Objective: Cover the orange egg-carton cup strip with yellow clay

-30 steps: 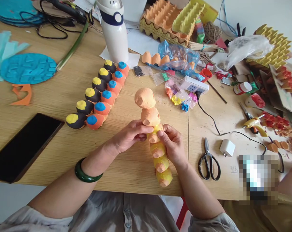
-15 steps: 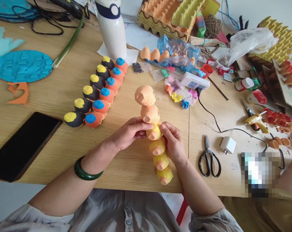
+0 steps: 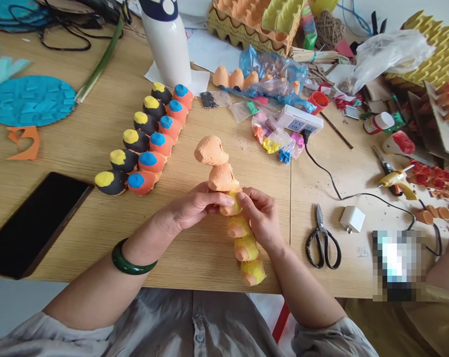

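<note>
no readable words or numbers from here, a faint scribble on the wooden table, a plain round emblem on the white bottle's dark band

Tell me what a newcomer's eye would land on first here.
Likely the orange-and-yellow egg-carton strip, held by the left hand and right hand at centre. Then the two rows left of it: black cups with yellow tips, orange cups with blue tips. A black smartphone lies front left.
</note>
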Tool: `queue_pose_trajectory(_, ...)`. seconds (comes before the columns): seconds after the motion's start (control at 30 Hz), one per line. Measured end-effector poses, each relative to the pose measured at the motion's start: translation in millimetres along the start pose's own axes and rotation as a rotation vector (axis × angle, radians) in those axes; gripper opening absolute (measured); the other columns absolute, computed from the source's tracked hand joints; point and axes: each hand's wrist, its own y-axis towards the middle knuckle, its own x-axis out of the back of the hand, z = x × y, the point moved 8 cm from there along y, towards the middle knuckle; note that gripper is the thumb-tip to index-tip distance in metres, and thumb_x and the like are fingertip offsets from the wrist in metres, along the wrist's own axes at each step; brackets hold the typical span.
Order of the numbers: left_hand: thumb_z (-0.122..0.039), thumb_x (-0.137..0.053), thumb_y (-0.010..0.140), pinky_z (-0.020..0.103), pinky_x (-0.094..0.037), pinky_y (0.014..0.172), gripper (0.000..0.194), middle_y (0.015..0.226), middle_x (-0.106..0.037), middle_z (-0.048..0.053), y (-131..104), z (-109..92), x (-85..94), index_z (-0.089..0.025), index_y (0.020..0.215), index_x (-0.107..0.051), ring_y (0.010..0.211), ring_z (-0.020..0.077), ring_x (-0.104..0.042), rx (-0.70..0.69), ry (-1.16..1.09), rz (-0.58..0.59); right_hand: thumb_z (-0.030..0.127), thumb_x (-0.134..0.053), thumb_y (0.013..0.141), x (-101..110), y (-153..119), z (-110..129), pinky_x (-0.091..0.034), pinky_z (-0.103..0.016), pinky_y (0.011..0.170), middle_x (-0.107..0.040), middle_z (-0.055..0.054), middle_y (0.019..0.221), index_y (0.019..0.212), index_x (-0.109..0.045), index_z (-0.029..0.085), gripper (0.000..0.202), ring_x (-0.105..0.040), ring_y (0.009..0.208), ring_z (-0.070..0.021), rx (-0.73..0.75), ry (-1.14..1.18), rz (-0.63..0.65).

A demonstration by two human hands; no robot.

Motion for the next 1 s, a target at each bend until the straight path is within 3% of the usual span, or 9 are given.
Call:
queue_pose_trajectory(0.27,-0.026,-0.085,0.061,0.025,-0.031,0.057,0.028,0.071,-0.053,-0.003,-0.9,-5.4,-4.8,-0.018,0.077,-0.064,0.067,0.0114,-0.043,-0.035,0.042,-0.005,0.061,-0.076,0.088,2.8,1.2,-0.1,-0.035,-0.027,0.06,-0.054,0.001,0.069,0.07,-0.065,0.02,0.046,-0.043,0.065,-0.013,0.002,-0.053,-0.038)
queue_pose_trajectory(0.37,-0.037,-0.085,0.064,0.025,-0.031,0.055,0.029,0.069,-0.054,-0.002,-0.8,-3.7,-4.7,-0.018,0.073,-0.064,0.065,0.0119,-0.044,-0.028,-0.009,-0.031,0.059,-0.074,0.091,2.1,1.3,3.3,-0.035,-0.028,0.061,-0.054,0.001,0.068,0.069,-0.065,0.02,0.045,-0.043,0.066,-0.0133,0.027,-0.057,-0.038)
queue_pose_trajectory(0.5,-0.048,-0.086,0.071,0.026,-0.046,0.065,0.034,0.082,-0.068,0.002,-1.3,-1.3,2.8,-0.018,0.082,-0.075,0.078,0.0166,-0.059,-0.07,0.026,-0.157,0.059,-0.073,0.092,2.5,1.3,2.7,-0.034,-0.029,0.061,-0.051,0.001,0.068,0.069,-0.065,0.021,0.045,-0.04,0.065,-0.0133,0.036,-0.056,-0.053)
queue_pose_trajectory(0.57,-0.046,-0.089,0.071,0.027,-0.05,0.071,0.035,0.089,-0.073,0.004,-1.8,-0.8,5.0,-0.018,0.09,-0.078,0.085,0.0195,-0.064,-0.082,0.044,-0.172,0.061,-0.07,0.094,3.7,1.2,-0.5,-0.033,-0.03,0.061,-0.046,0.002,0.066,0.066,-0.061,0.021,0.049,-0.037,0.064,-0.0131,0.027,-0.042,-0.063)
queue_pose_trajectory(0.73,-0.036,-0.095,0.066,0.026,-0.05,0.069,0.048,0.095,-0.076,0.003,-2.4,-0.9,4.5,-0.022,0.109,-0.08,0.085,0.0189,-0.066,-0.024,0.013,-0.094,0.065,-0.071,0.091,3.6,1.7,-12.5,-0.026,-0.028,0.053,-0.043,0.003,0.061,0.064,-0.058,0.021,0.053,-0.033,0.058,-0.0116,-0.051,-0.005,-0.034)
queue_pose_trajectory(0.9,-0.029,-0.095,0.062,0.025,-0.047,0.066,0.043,0.088,-0.073,0.002,-2.7,-2.6,2.6,-0.02,0.101,-0.08,0.082,0.0179,-0.063,-0.021,0.038,-0.076,0.067,-0.074,0.087,3.4,2.9,-14.4,-0.02,-0.027,0.049,-0.04,0.004,0.056,0.06,-0.053,0.021,0.058,-0.031,0.054,-0.0098,-0.082,-0.011,-0.043)
queue_pose_trajectory(1.0,-0.027,-0.095,0.06,0.027,-0.05,0.072,0.044,0.09,-0.073,0.002,-1.6,-1.1,3.1,-0.021,0.099,-0.079,0.088,0.0195,-0.065,-0.04,0.049,-0.085,0.068,-0.074,0.087,2.8,3.4,-15.7,-0.018,-0.027,0.048,-0.037,0.005,0.054,0.057,-0.049,0.021,0.061,-0.028,0.052,-0.0086,-0.105,-0.016,-0.051)
